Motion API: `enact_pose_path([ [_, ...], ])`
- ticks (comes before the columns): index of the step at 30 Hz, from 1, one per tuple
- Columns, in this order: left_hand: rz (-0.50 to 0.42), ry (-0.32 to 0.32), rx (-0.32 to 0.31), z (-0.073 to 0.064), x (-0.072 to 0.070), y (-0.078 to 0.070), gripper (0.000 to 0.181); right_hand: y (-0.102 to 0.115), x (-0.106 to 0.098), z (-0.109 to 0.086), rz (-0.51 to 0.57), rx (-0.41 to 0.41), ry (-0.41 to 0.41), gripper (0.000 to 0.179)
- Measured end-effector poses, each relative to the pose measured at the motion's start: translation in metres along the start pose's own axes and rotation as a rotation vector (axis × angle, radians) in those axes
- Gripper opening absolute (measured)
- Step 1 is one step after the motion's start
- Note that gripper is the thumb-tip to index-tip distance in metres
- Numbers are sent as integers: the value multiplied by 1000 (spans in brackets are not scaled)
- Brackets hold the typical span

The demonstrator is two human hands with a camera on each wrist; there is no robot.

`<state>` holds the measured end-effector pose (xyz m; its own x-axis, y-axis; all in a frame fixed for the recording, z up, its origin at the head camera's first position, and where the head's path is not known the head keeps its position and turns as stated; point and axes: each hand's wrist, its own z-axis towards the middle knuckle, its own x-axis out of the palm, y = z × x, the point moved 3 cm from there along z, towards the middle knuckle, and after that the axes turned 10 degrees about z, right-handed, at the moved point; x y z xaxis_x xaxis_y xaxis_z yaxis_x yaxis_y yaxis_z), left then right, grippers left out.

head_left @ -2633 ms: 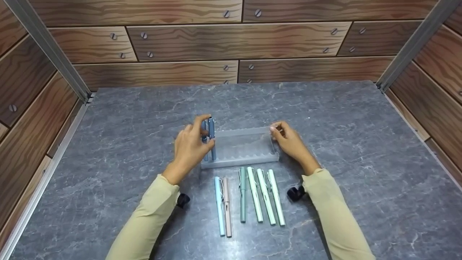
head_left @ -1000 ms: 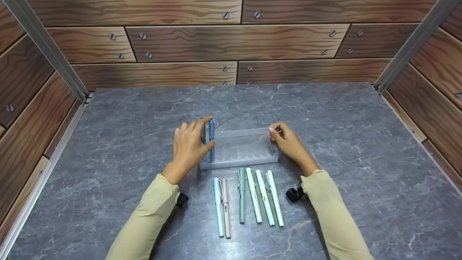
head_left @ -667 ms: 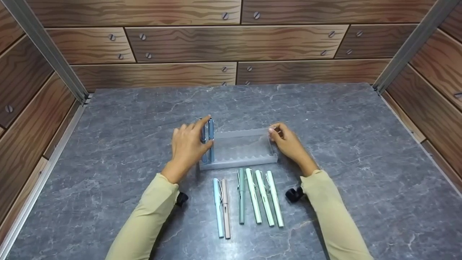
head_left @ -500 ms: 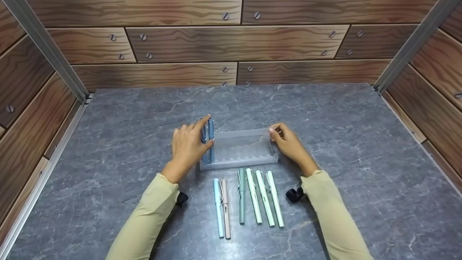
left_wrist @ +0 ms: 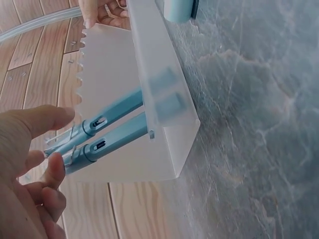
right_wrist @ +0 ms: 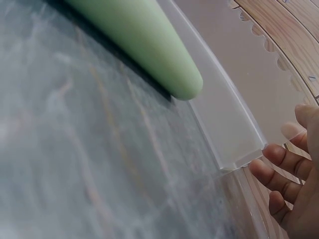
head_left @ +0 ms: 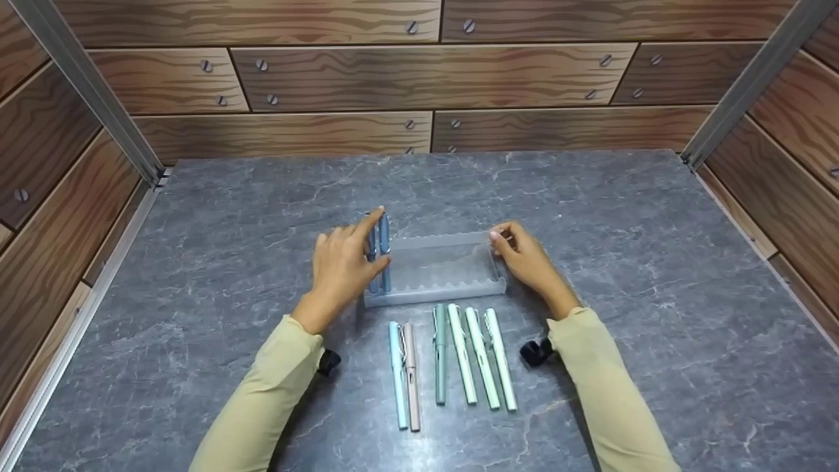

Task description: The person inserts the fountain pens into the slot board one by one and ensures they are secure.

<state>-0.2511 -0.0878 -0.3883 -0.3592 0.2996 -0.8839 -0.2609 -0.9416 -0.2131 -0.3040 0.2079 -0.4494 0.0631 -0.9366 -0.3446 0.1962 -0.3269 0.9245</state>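
Observation:
A frosted translucent pen stand (head_left: 446,262) with notched edges stands mid-table. Two blue pens lean side by side in its left-end notches, caps up; the right-hand one is a blue pen (head_left: 385,249). My left hand (head_left: 344,262) is around their cap ends. Its index fingertip reaches the top of that pen, while in the left wrist view the thumb (left_wrist: 62,117) sits slightly off the barrel. The pens' lower ends show through the front lip (left_wrist: 159,84). My right hand (head_left: 521,252) pinches the stand's far right edge between thumb and fingers.
In front of the stand lie a light blue pen (head_left: 398,377), a brownish pen (head_left: 411,377), a dark green pen (head_left: 440,354) and several pale green pens (head_left: 482,357). Wood-patterned walls (head_left: 393,78) border the grey marbled table (head_left: 262,196).
Since the earliest frame, my left fingers have loosened from the right-hand blue pen, which now sits beside the other in the stand. My right hand keeps its hold at the edge.

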Motion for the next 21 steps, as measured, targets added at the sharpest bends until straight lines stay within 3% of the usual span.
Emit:
enact_pose_path([
  [7,4,-11,67,-10,-8,-6,74,3,1,-2,6,4,-2,23],
  [14,26,51,112,-20,-12,-10,78,41,2,-17,-3,21,12,23],
  [21,-9,85,127,-32,-11,-11,82,5,1,-2,-9,24,0,25],
])
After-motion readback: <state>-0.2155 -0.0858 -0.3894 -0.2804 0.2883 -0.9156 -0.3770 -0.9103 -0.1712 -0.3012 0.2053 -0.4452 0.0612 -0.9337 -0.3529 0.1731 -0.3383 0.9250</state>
